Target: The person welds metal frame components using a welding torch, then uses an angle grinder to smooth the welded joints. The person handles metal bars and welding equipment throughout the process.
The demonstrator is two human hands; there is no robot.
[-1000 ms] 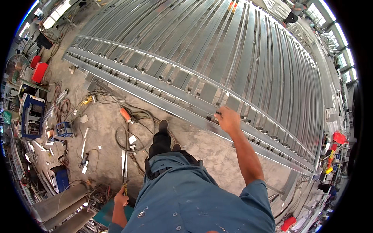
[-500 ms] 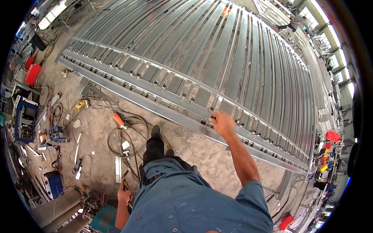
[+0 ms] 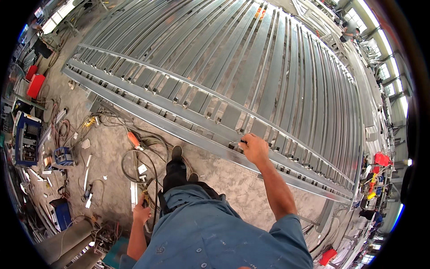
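Observation:
My right hand [image 3: 256, 149] is closed over the near rail [image 3: 197, 118] of a large grey metal frame. A small dark piece [image 3: 243, 141] shows at its fingertips; its kind cannot be made out. Many long flat metal bars [image 3: 237, 80] run away from me across the frame, crossed by a thinner strip [image 3: 210, 92]. Low at my left side, my left hand [image 3: 141, 212] is closed around what looks like a welding electrode holder [image 3: 145, 197], with a brass-coloured end and a dark grip.
Black cables [image 3: 154, 175] loop on the floor beside my feet, near an orange-handled tool [image 3: 134, 140]. Blue machines [image 3: 27, 139] and red boxes [image 3: 36, 86] stand at the left. Dark pipes [image 3: 67, 237] lie at lower left. Another person [image 3: 349, 33] is at the far right.
My left hand has risen slightly with its tool, whose end points more upward. My right hand has shifted slightly down along the rail. The far person has changed posture.

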